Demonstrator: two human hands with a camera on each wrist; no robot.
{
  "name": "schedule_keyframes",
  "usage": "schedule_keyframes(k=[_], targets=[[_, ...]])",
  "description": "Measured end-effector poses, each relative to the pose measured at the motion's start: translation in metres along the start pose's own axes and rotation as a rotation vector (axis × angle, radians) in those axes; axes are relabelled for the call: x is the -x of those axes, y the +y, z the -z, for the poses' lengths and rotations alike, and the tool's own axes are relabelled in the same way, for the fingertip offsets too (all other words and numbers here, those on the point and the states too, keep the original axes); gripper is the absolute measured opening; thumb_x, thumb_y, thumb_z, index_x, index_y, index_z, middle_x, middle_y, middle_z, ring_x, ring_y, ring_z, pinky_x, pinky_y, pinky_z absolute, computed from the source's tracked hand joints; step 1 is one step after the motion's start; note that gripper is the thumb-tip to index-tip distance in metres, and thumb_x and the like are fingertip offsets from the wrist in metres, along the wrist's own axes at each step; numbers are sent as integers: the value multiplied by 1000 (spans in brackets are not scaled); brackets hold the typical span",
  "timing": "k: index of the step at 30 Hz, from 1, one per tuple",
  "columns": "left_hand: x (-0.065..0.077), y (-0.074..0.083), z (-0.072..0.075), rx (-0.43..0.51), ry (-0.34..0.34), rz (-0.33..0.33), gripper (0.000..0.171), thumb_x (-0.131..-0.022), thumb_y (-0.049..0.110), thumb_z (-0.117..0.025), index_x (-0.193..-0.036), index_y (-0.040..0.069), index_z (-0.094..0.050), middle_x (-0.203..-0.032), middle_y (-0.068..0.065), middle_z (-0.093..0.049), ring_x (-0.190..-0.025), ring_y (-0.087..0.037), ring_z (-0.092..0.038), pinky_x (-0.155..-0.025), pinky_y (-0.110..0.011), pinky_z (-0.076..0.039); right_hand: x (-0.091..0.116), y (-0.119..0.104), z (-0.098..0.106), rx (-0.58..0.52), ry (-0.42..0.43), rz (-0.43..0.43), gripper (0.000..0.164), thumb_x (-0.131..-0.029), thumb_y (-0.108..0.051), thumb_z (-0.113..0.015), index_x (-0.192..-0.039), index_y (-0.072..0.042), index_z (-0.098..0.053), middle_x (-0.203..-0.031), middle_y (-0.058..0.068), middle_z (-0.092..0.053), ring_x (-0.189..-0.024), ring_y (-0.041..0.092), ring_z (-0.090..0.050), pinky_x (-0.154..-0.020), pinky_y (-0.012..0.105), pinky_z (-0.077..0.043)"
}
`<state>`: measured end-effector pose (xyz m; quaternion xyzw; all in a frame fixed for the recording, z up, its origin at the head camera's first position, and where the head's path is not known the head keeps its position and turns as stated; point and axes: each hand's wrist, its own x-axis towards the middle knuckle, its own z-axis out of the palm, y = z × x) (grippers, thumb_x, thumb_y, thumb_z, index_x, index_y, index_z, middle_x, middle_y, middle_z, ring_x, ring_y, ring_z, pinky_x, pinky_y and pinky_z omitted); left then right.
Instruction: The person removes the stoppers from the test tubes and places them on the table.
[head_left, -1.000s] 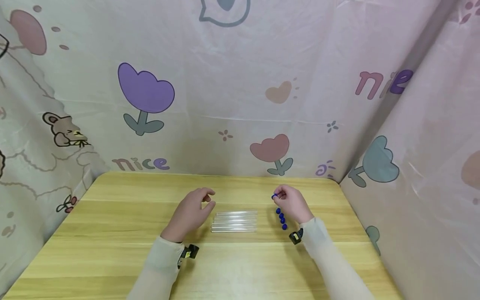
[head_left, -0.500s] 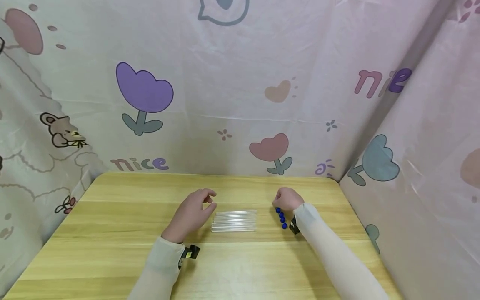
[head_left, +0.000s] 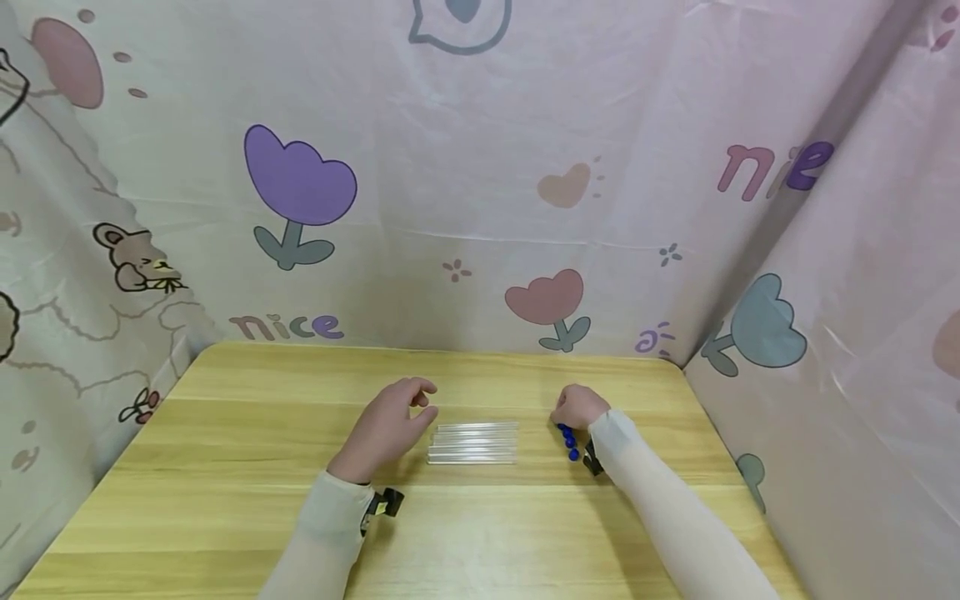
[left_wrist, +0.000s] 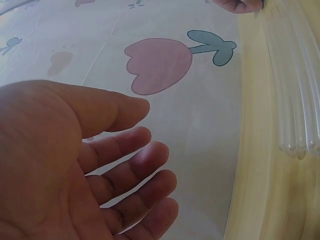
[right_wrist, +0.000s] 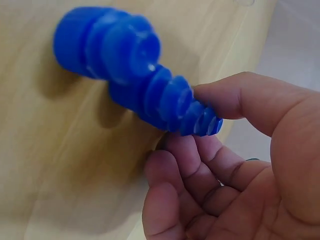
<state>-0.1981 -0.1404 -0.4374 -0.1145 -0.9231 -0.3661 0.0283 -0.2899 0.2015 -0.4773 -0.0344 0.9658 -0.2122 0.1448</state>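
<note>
My right hand (head_left: 581,407) is at the far end of a row of blue ribbed stoppers (head_left: 570,442) on the table. In the right wrist view, the thumb and fingertips pinch the farthest stopper (right_wrist: 216,125), with the nearer stoppers (right_wrist: 107,45) lined up in front of it. My left hand (head_left: 386,425) hovers just left of several clear test tubes (head_left: 472,443) lying side by side. Its fingers are loosely bent and hold nothing, as the left wrist view shows for this hand (left_wrist: 65,160). Rounded ends of the tubes (left_wrist: 300,145) point toward that hand.
The wooden table (head_left: 465,533) ends at a printed curtain (head_left: 435,208) at the back. More curtain (head_left: 862,350) hangs along both sides. Each wrist wears a small black camera, such as this left one (head_left: 382,504).
My right hand has gone from holding a blue stopper behind the row down to the row's far end, turning palm-down. The left hand stays in place. The head view shifts slightly.
</note>
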Motion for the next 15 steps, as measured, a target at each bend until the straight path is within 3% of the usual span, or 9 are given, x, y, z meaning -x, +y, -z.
schedule_keyframes(k=[5, 9, 12, 15], targets=[[0, 0, -1, -5, 2, -1, 31, -99, 26, -69, -128, 13, -67, -108, 1, -65, -94, -19, -59, -84, -38, -52, 6, -2, -2, 18, 1, 0, 23, -90, -21, -77, -77, -10, -61, -63, 1, -59, -57, 15, -53, -58, 28, -41], [-1, -2, -2, -4, -2, 4, 34, -99, 26, -70, -131, 12, -65, -109, 0, -65, -96, -21, -61, -84, -39, -52, 11, -1, 0, 15, 8, 15, 25, -94, -30, -72, -91, -6, -65, -79, 5, -67, -67, 17, -58, -64, 32, -47], [-1, -2, -2, -16, 8, 9, 38, -100, 26, -69, -135, 12, -63, -111, -1, -65, -97, -20, -60, -86, -40, -53, 21, -6, 8, -82, 95, 47, 28, -99, -34, -66, -101, -7, -67, -93, 5, -69, -78, 19, -60, -73, 37, -52], [0, -1, 0, -32, 30, -1, 40, -100, 25, -68, -138, 12, -61, -114, -2, -65, -102, -21, -60, -90, -42, -54, 40, -20, 15, -255, 256, 137, 23, -102, -32, -61, -106, -10, -68, -99, 4, -69, -87, 19, -62, -81, 39, -53]])
